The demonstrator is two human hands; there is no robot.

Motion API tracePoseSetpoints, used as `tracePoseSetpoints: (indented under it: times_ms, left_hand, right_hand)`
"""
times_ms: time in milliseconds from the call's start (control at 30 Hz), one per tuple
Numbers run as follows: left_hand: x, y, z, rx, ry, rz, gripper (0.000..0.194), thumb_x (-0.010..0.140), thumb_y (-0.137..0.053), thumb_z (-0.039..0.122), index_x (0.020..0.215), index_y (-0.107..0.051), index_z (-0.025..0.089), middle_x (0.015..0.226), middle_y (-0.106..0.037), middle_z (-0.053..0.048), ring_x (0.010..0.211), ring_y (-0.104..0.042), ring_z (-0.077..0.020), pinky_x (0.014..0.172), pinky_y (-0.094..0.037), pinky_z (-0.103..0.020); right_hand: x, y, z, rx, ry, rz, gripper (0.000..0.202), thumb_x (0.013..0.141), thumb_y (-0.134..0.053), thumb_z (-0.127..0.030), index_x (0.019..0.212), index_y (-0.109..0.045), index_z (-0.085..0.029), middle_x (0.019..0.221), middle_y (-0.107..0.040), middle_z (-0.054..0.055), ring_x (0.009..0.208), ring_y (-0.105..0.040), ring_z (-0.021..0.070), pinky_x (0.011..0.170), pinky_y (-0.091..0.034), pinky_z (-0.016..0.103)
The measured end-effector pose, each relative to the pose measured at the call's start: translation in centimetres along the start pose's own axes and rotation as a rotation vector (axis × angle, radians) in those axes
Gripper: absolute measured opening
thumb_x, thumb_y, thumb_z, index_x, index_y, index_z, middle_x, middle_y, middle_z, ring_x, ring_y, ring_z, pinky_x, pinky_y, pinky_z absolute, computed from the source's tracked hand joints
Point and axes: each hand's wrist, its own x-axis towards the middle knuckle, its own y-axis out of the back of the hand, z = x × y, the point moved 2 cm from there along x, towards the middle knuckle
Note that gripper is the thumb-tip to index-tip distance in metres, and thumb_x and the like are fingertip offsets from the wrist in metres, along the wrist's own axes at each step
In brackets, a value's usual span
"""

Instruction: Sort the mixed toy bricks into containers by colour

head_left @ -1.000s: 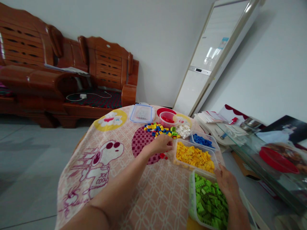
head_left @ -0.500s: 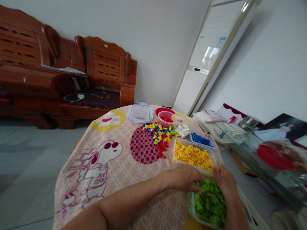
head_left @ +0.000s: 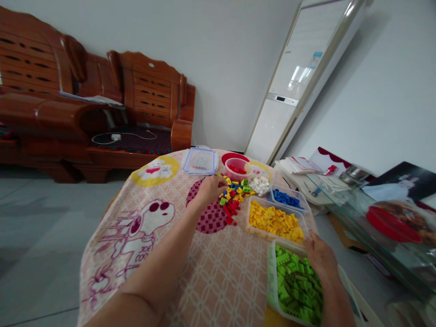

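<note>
The left hand's fingers (head_left: pixel 223 182) were bent close together at the near-left side of the mixed bricks (head_left: pixel 238 193); whether a brick was pinched between them could not be told. Since the pieces were small and touching, a neighbour could have come up with the chosen one, or a loose grip could have let one drop. The right hand (head_left: pixel 320 256) was loosely curled over the corner where the yellow box (head_left: pixel 259 235) met the green box (head_left: pixel 272 277); its grip was unclear too, but a press on that rim might have tipped or slid a box. Just nearer than the mixed pile lay loose red bricks (head_left: pixel 232 209), where a dragging wrist could have scattered them. White bricks (head_left: pixel 260 186) sat uncontained just beside the pile, so a sideways sweep could have blended the two. Farther out, the blue box (head_left: pixel 304 200) and the green one stood towards the right of the cloth-covered desk (head_left: pixel 218 272), and a rucked cloth could have shifted them.
</note>
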Motion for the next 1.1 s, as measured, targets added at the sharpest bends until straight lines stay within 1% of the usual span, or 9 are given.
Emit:
tracePoseSetpoints:
  times_ms: [67,167,267,400,533,633,800,933,1100]
  left_hand:
    - [0.1,0.2,-1.8,0.063,0.060,0.000,0.020,0.074,-0.057,0.018,0.079,-0.075,0.013,0.071,-0.072,-0.003,0.067,-0.061,-0.0142,0.062,-0.041,-0.022]
    - [0.1,-0.5,-3.1,0.117,0.084,-0.067,0.018,0.072,-0.058,0.018,0.075,-0.076,0.014,0.070,-0.072,-0.003,0.067,-0.061,-0.0147,0.063,-0.041,-0.022]
    - [0.0,-1.9,-3.3,0.146,0.071,-0.164,0.018,0.071,-0.060,0.018,0.077,-0.077,0.016,0.073,-0.073,-0.003,0.070,-0.063,-0.0150,0.064,-0.041,-0.022]
    - [-0.3,-3.4,-2.9,0.179,0.033,-0.275,0.025,0.070,-0.063,0.019,0.090,-0.078,0.021,0.085,-0.075,-0.002,0.077,-0.065,-0.0159,0.068,-0.045,-0.022]
    - [-0.6,-4.2,-2.4,0.270,0.059,-0.287,0.023,0.070,-0.067,0.019,0.090,-0.077,0.021,0.086,-0.074,-0.004,0.083,-0.066,-0.0185,0.074,-0.047,-0.024]
    - [-0.7,-4.3,-2.3,0.285,0.088,-0.277,0.022,0.071,-0.066,0.018,0.092,-0.075,0.019,0.086,-0.073,-0.004,0.083,-0.066,-0.0184,0.075,-0.048,-0.025]
    - [-0.6,-4.3,-2.6,0.296,0.094,-0.276,0.024,0.070,-0.065,0.016,0.092,-0.074,0.018,0.087,-0.073,-0.005,0.085,-0.066,-0.0193,0.077,-0.049,-0.026]
    - [-0.6,-4.5,-2.7,0.266,0.071,-0.288,0.028,0.066,-0.066,0.015,0.093,-0.074,0.018,0.087,-0.073,-0.006,0.086,-0.066,-0.0209,0.077,-0.049,-0.027]
    - [-0.7,-4.4,-3.1,0.202,0.058,-0.291,0.031,0.063,-0.063,0.011,0.091,-0.074,0.018,0.084,-0.074,-0.004,0.080,-0.066,-0.0196,0.072,-0.048,-0.025]
  right_hand:
    - [0.0,0.0,0.1,-0.004,0.004,-0.001,0.049,0.098,-0.030,-0.032,0.128,-0.058,-0.008,0.101,-0.072,0.017,0.091,-0.068,0.0253,0.080,-0.047,0.032]
    - [0.0,0.0,0.1,-0.017,0.010,0.000,0.049,0.098,-0.029,-0.031,0.128,-0.058,-0.007,0.100,-0.072,0.017,0.091,-0.068,0.0253,0.080,-0.047,0.032]
    - [0.0,0.0,0.0,-0.030,0.013,0.008,0.050,0.098,-0.028,-0.031,0.128,-0.059,-0.006,0.099,-0.072,0.017,0.089,-0.068,0.0253,0.080,-0.047,0.033]
    - [0.0,-0.1,0.1,-0.024,0.033,0.025,0.051,0.098,-0.027,-0.031,0.127,-0.058,-0.005,0.100,-0.072,0.019,0.090,-0.068,0.0262,0.081,-0.047,0.034]
    - [0.0,-0.2,0.2,-0.015,0.036,0.047,0.050,0.097,-0.029,-0.032,0.126,-0.060,-0.006,0.100,-0.072,0.018,0.089,-0.068,0.0255,0.081,-0.048,0.033]
    - [0.0,-0.2,0.2,-0.019,0.026,0.037,0.050,0.097,-0.028,-0.032,0.126,-0.060,-0.007,0.095,-0.072,0.017,0.089,-0.068,0.0249,0.080,-0.048,0.032]
    - [0.1,-0.1,0.1,-0.012,0.013,0.024,0.050,0.097,-0.029,-0.033,0.126,-0.060,-0.008,0.097,-0.072,0.017,0.090,-0.067,0.0249,0.080,-0.047,0.032]
    - [-0.1,0.1,0.0,-0.001,0.026,0.029,0.051,0.097,-0.027,-0.033,0.125,-0.060,-0.006,0.097,-0.072,0.018,0.089,-0.067,0.0255,0.079,-0.047,0.033]
    - [-0.1,0.0,0.1,-0.005,0.029,0.032,0.048,0.097,-0.029,-0.032,0.125,-0.060,-0.008,0.095,-0.073,0.016,0.088,-0.067,0.0243,0.080,-0.047,0.032]
